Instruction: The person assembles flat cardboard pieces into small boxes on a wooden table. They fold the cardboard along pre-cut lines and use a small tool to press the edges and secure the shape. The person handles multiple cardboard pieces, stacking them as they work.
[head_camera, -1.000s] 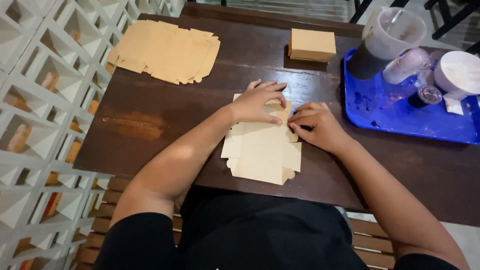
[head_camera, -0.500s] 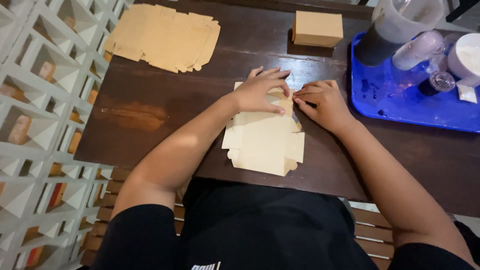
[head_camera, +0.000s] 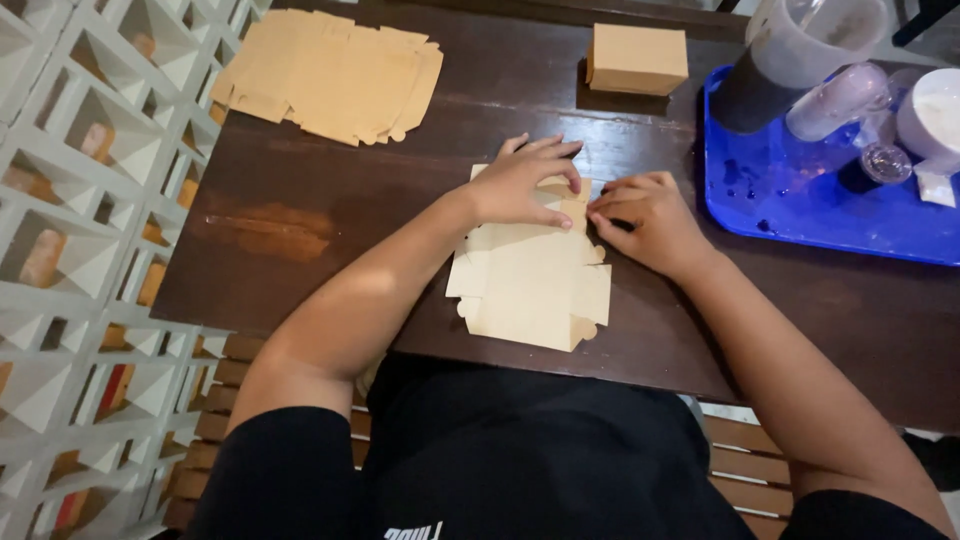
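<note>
the dark table (head_camera: 300, 230) carries a flat cardboard cutout (head_camera: 530, 285) near its front edge, between the person's forearms. to fold its far flap well, it seems best to keep one palm flat and crease slowly along the scored line. the left hand (head_camera: 520, 185) presses spread fingers on the cutout's far end. the right hand (head_camera: 645, 220), half curled, pinches that same flap's right corner.
</note>
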